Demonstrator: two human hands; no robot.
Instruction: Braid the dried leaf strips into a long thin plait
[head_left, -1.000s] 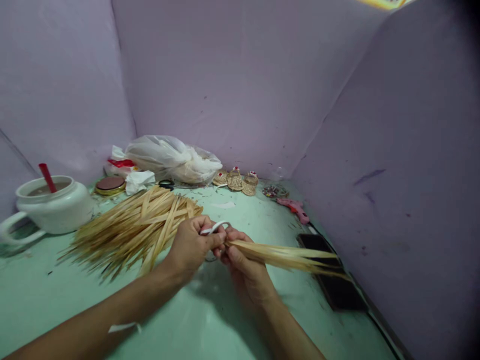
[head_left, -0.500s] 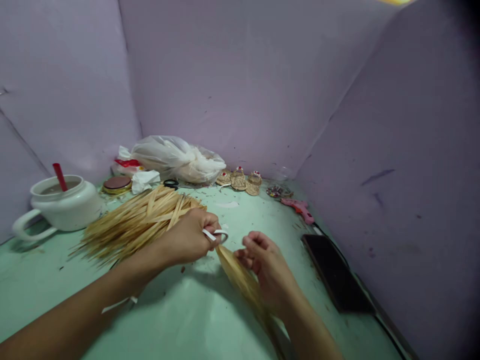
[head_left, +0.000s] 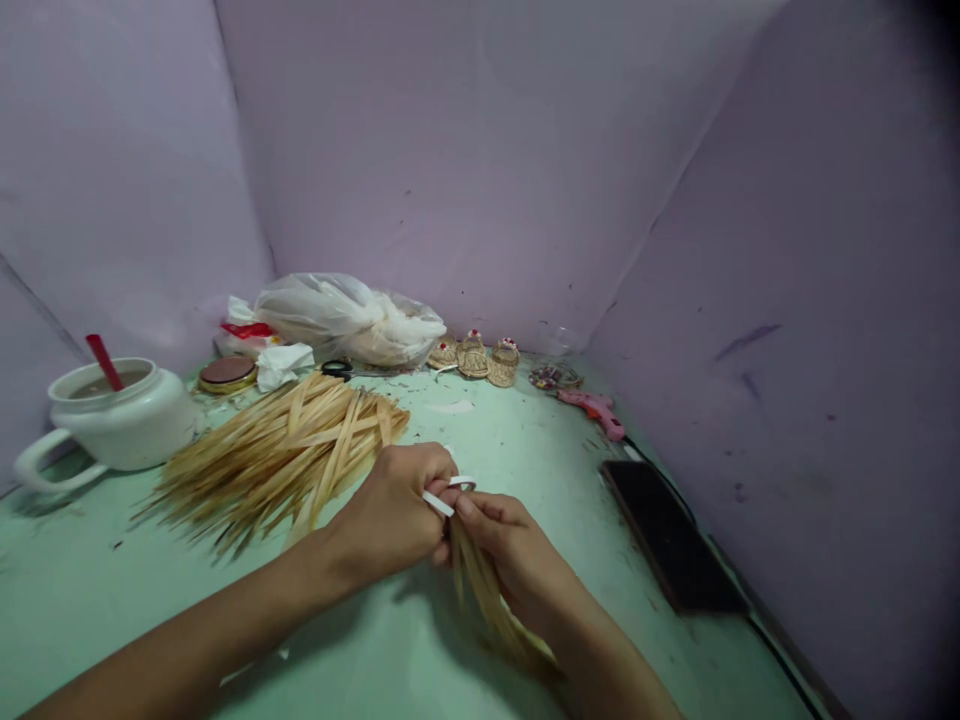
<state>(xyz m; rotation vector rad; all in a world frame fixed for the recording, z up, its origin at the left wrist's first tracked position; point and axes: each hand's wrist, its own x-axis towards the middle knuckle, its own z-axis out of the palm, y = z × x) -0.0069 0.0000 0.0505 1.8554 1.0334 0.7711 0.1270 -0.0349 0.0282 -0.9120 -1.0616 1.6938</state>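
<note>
Drooping straw-coloured strands (head_left: 475,580), seemingly flat

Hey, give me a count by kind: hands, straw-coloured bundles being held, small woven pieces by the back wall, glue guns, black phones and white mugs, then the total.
Hands: 2, left hand and right hand
Held bundle: 1
Small woven pieces: 3
Pink glue gun: 1
Black phone: 1
White mug: 1
Total: 9
</note>
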